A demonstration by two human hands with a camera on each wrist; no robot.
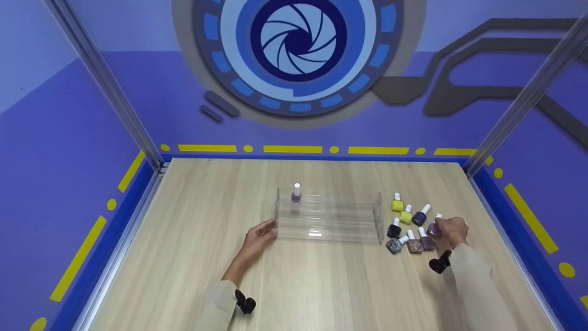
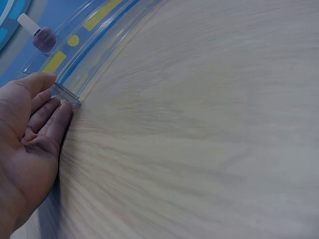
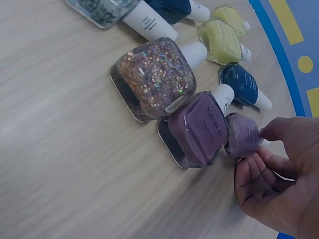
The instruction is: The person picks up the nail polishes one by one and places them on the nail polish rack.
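Note:
A clear tiered acrylic rack (image 1: 328, 220) stands mid-table, with one mauve nail polish bottle (image 1: 296, 196) upright on its upper tier at the left. Against the rack's left end panel rests my left hand (image 1: 259, 236), its fingers fairly straight; the left wrist view shows the hand (image 2: 37, 134) touching the panel's lower corner. My right hand (image 1: 454, 231) pinches the white cap of a mauve nail polish bottle (image 3: 242, 135) at the right edge of a group of bottles. Beside that one lies a darker purple bottle (image 3: 199, 129), next to a glitter bottle (image 3: 154, 79).
Right of the rack lie more nail polish bottles: two yellow ones (image 1: 397, 205), a dark blue one (image 1: 419, 218), a black one (image 1: 393, 230) and a speckled grey one (image 1: 394, 246). Blue panels and metal posts (image 1: 110, 87) enclose the wooden table (image 1: 312, 285).

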